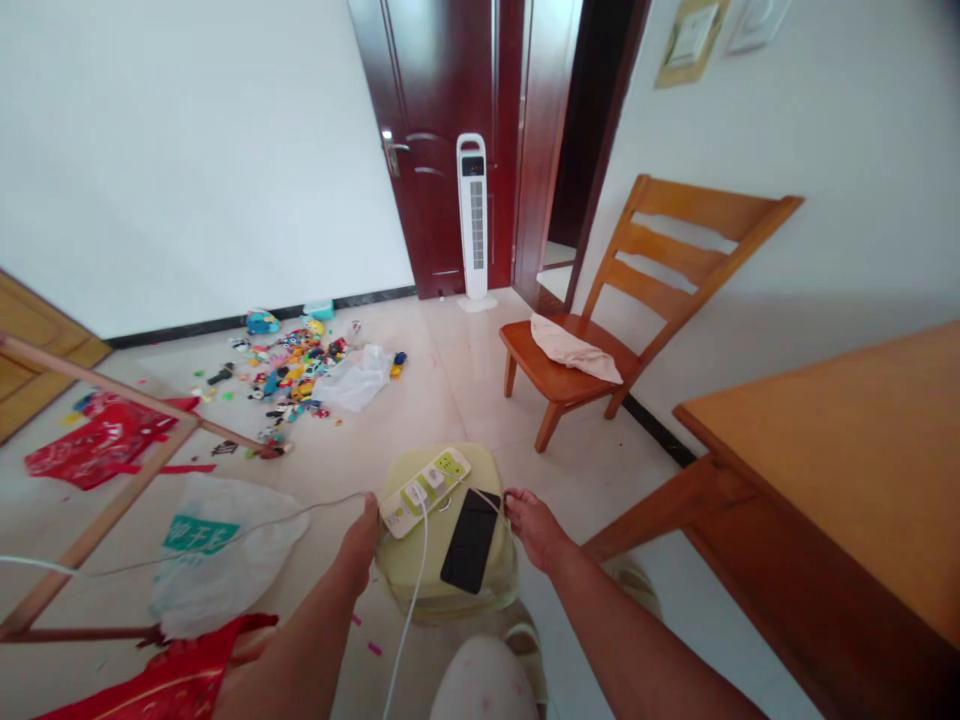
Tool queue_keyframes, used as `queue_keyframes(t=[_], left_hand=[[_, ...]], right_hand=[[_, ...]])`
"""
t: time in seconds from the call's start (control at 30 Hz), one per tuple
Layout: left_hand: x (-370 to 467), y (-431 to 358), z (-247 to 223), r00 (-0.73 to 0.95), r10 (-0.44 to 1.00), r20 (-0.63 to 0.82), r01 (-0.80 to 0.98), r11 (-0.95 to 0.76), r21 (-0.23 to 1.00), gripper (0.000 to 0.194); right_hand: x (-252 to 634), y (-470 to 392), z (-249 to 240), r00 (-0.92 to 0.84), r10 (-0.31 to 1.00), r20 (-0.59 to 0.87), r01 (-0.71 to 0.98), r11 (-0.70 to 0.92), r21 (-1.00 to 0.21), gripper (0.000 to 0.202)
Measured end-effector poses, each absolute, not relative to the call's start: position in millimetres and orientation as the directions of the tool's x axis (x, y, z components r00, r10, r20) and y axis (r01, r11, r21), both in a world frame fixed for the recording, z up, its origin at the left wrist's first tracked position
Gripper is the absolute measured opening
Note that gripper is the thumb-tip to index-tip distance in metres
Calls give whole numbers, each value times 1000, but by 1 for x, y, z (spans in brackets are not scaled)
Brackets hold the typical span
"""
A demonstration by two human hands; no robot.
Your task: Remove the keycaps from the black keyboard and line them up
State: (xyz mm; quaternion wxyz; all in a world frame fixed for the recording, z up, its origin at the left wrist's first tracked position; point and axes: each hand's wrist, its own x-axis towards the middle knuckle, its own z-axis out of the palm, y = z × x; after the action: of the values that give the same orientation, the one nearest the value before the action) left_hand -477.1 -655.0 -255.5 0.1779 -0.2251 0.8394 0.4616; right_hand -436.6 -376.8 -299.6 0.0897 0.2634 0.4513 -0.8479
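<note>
White walls and a pale tiled floor (pixel 442 375) surround the work. The thin cable (pixel 330 503) is at the left hand (pixel 358 548), whose fingers are drawn narrow and seem to pinch it; it trails away to that hand's left. The right hand (pixel 534 527) is likewise narrow, fingertips closed on a small dark piece (pixel 509 493), perhaps a cable end; whether both belong to one line I cannot tell. The cable should be light and limp, with little stiffness, so it is best taken close to its ends, and the dark piece by its body rather than by the wire. Between the hands, just beside the left one, lies the power strip (pixel 426 492): probably hard, rigid plastic of modest weight, steadied best by its long edges, clear of the plugs. Just beside the right hand, on its inner side, is the phone (pixel 471 540), smooth, likely slippery and fragile, safest held by its long sides. Both rest on a pale green stool (pixel 437 536), apparently plastic. Farther out, beyond the left hand, are scattered toys (pixel 300 370) and, to its left, a white plastic bag (pixel 225 560); beyond the right hand stands a wooden chair (pixel 577 330), with a wooden table (pixel 847 420) to that hand's right.
</note>
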Motion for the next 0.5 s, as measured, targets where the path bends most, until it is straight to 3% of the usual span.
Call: queue_keyframes(t=[0.37,0.5], left_hand=[[-466,-615,-239,-777,-67,-626,-580,462,671,97],[-458,-594,-237,-802,-33,-597,-508,564,651,96]], right_hand=[[-415,-346,-317,-864,186,-468,306,-544,-781,26],[-401,-330,-316,-843,236,-483,291,-556,-779,25]])
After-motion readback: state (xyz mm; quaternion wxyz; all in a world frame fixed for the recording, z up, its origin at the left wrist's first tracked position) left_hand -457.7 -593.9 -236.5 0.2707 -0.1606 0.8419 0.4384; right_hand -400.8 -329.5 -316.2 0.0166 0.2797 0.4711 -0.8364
